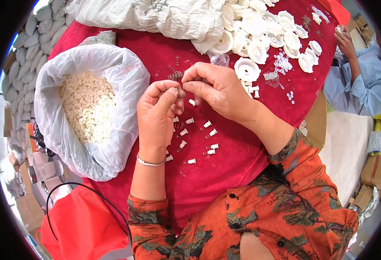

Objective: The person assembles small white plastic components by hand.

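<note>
Over the red cloth, my left hand [155,110] and my right hand [218,89] meet fingertip to fingertip. Both are closed in a pinch; whatever they grip is too small and covered by the fingers to make out. Just beyond the fingertips lies a little heap of thin metal springs [175,76]. A small white plastic piece [192,102] rests below my right fingers. Nearer to me, several white spool-shaped plastic pieces [213,132] are scattered, many with a spring [185,145] on one end.
A plastic-lined sack [132,71] full of small cream parts stands at the left. Round white plastic discs [247,69] pile up at the far right beside a white woven sack [155,19]. Tiny translucent rings [282,63] lie near them. A person in blue [359,82] sits across on the right.
</note>
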`<state>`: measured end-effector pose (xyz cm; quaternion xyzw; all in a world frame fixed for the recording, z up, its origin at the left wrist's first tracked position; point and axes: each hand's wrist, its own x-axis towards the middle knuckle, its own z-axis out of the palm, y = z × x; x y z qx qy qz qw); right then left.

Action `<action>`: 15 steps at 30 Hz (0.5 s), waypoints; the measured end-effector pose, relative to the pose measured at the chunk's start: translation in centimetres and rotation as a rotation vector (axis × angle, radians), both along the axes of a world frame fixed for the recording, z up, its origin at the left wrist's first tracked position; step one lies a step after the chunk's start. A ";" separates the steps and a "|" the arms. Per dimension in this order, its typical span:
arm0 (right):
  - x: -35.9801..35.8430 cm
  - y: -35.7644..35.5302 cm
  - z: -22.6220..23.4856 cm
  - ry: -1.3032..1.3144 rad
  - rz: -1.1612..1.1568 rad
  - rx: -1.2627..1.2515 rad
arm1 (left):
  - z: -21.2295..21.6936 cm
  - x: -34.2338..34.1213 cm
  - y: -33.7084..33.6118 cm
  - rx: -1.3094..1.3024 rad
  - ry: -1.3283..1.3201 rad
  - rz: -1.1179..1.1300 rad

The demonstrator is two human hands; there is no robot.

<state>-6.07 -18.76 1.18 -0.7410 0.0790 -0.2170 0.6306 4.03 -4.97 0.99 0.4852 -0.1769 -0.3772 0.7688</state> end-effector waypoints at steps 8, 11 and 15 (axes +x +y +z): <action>-0.1 0.6 -0.1 -0.176 -0.036 -0.173 | 0.2 0.0 0.3 -0.038 0.051 -0.033; -0.1 0.6 -0.1 -0.115 0.030 0.048 | 0.2 -0.1 0.2 -0.048 0.087 -0.026; 0.1 0.2 -0.3 -0.077 0.102 0.343 | 0.1 -0.3 0.3 -0.054 0.003 0.050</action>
